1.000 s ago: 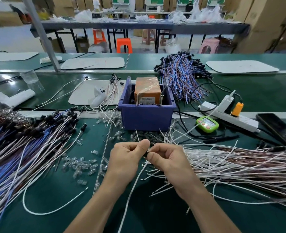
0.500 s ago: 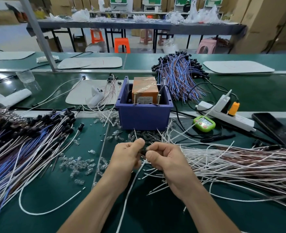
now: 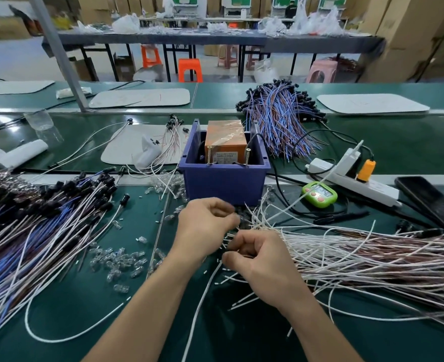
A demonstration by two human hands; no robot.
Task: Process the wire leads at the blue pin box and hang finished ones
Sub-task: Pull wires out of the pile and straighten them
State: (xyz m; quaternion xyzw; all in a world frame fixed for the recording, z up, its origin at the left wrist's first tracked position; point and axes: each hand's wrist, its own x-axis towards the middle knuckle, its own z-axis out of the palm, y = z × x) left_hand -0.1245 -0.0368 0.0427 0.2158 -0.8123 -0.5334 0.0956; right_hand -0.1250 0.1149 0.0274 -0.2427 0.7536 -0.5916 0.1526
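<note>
Head view: a white wire point(image 3: 202, 301) runs up from the near edge of the bench point(image 3: 85, 322) into the right hand point(image 3: 260, 262). That hand's fingers point(image 3: 244, 245) are curled tight, with the thumb pressed in against them, and the wire's upper end disappears into that pinch.

The left hand point(image 3: 205, 226) sits just beyond and to the left of it, close but apart. Its fingers are curled too, the tips down among small loose parts. They are blurred, and I cannot tell whether they hold anything.

Just past the left fingertips stands the blue box point(image 3: 223, 184), open-topped. Two pins point(image 3: 209, 156) stand upright at its near wall and an orange block point(image 3: 226, 142) sits inside.

Fanning away to the right of the right fingers lies a thick bundle point(image 3: 372, 257) of white and brown wires, its cut ends reaching the fingers.

Left of both hands, clear bulbs point(image 3: 119, 259) are scattered over the bench. Farther left is a heap point(image 3: 46, 218) of white and blue leads with black caps.

Beyond the bundle sit a green timer point(image 3: 319, 194), a power strip point(image 3: 359, 182) and a dark phone point(image 3: 430, 202).

Behind the box are more blue and brown leads point(image 3: 281, 121) and a pale mat point(image 3: 127, 147).
</note>
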